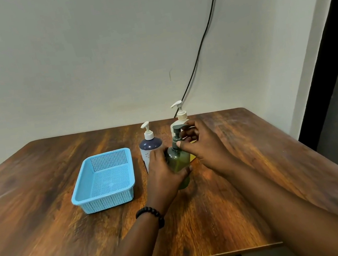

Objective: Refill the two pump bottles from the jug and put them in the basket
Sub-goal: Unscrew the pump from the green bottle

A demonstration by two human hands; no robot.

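A green translucent pump bottle (178, 162) stands on the table, right of centre. My left hand (162, 173) grips its body from the left. My right hand (202, 144) pinches its dark pump collar near the top. Behind it to the left stands a navy-topped white pump bottle (150, 147) with a white pump. A larger cream bottle with a white pump (180, 114) rises behind my right hand; its body is mostly hidden. The light blue perforated basket (79, 196) sits to the left with nothing in it.
The wooden table (47, 237) ends at a front edge near me and a right edge by a dark doorway. A black cable (204, 39) runs down the wall behind the bottles. A yellow patch (192, 157) shows under my right hand.
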